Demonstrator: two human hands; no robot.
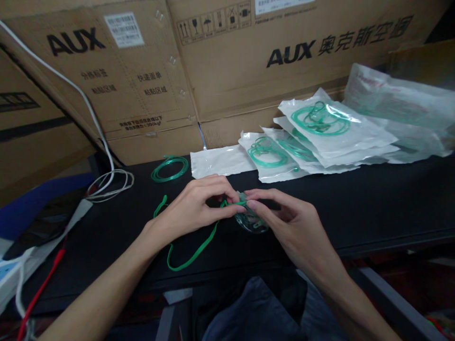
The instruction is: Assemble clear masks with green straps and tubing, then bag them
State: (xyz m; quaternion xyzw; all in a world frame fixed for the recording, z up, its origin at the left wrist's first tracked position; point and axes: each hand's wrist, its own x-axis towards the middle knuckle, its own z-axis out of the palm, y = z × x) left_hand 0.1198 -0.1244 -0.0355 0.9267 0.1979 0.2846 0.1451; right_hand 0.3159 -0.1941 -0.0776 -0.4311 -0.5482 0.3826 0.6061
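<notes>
Both my hands meet over the middle of the black table [373, 203]. My left hand [195, 206] pinches a green elastic strap [194, 255] that loops down toward the table's front edge. My right hand [284, 220] is closed on a small clear plastic mask [250, 222] with green trim, to which the strap runs. A coil of green tubing [169, 168] lies loose beyond my left hand.
Several sealed clear bags with green tubing [320, 128] are stacked at the back right, and one flat white bag [220, 161] lies beside them. Large cardboard boxes [231, 61] form a wall behind the table. A white cable [106, 182] and a red wire [39, 293] lie at the left.
</notes>
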